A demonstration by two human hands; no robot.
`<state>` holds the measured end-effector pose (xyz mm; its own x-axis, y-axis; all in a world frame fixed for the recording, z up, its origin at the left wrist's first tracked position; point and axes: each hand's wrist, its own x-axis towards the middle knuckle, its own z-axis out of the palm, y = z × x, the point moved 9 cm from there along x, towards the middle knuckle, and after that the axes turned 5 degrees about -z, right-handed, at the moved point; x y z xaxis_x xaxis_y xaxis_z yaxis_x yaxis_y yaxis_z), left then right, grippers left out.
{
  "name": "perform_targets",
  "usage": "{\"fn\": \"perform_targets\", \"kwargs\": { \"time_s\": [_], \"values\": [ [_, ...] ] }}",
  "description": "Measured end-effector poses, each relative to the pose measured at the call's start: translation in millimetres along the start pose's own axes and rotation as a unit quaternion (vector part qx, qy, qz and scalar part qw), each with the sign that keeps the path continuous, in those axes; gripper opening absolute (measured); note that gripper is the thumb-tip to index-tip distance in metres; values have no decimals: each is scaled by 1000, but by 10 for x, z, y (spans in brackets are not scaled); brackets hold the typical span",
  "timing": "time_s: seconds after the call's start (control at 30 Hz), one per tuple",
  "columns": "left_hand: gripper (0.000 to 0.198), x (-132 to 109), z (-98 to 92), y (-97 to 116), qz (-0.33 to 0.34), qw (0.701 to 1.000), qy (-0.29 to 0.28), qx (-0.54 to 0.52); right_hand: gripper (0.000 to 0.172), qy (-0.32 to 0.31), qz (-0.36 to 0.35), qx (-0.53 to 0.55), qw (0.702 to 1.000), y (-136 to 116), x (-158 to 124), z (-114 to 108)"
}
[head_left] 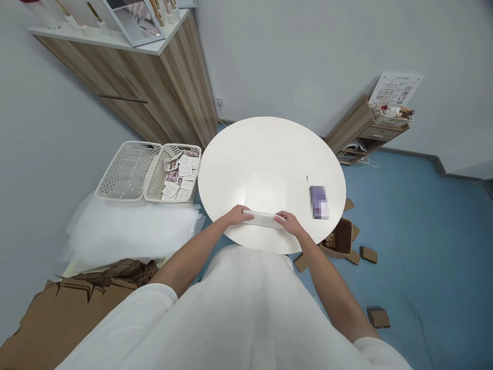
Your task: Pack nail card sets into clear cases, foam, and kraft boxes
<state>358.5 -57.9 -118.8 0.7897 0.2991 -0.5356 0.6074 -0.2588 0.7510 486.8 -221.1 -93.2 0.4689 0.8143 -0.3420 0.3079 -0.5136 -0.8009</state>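
Both my hands are at the near edge of a round white table [269, 144]. Between them lies a long white roll [264, 218], which looks like a thin sheet folded over on itself. My left hand [239, 215] grips its left end, and my right hand [288, 222] grips its right end. Whether anything is inside the roll is hidden. A purple item [319, 202], blurred into blocks, rests on the table to the right of my right hand.
Left of the table are a white basket of clear plastic pieces [133, 169], a basket of printed cards [181, 174], translucent white sheets [134, 228] and flat brown cardboard [69, 308]. An open carton [342, 237] and small brown boxes [368, 254] lie on the blue floor, right.
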Motion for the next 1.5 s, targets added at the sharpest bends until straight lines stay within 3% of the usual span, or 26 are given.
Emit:
{"fn": "perform_targets", "kwargs": {
  "time_s": [0.13,0.3,0.4,0.5,0.57,0.7,0.77,0.87,1.03,1.2,1.37,1.5],
  "values": [
    [24,52,-98,-201,-34,996,87,15,31,47,52,33,997,250,45,-106],
    [16,91,-104,-337,-68,989,129,13,25,110,82,-14,990,482,56,-152],
    [26,48,-157,-371,-91,983,159,20,37,143,93,-37,985,527,12,-170],
    [43,-44,-271,-225,-60,968,228,82,59,201,57,-104,972,384,-49,-243],
    [50,-84,-248,26,23,956,245,158,66,199,-3,-182,963,181,-46,-198],
    [60,-75,160,464,183,926,139,299,64,47,-110,-303,946,-109,34,225],
    [60,-42,334,531,195,918,90,333,56,6,-116,-332,936,-140,47,357],
    [53,-7,430,531,170,919,61,349,45,-1,-102,-344,933,-152,38,400],
    [55,-117,445,476,168,930,7,327,41,-65,-86,-293,950,-167,-95,414],
    [53,-208,467,308,116,966,-65,222,34,-150,-42,-162,974,-155,-258,417],
    [46,-171,305,250,88,990,-40,107,24,-106,-47,-85,990,-205,-126,256],
    [38,-73,111,115,51,998,-16,44,29,-62,4,-26,998,-55,48,123]
  ]
}}
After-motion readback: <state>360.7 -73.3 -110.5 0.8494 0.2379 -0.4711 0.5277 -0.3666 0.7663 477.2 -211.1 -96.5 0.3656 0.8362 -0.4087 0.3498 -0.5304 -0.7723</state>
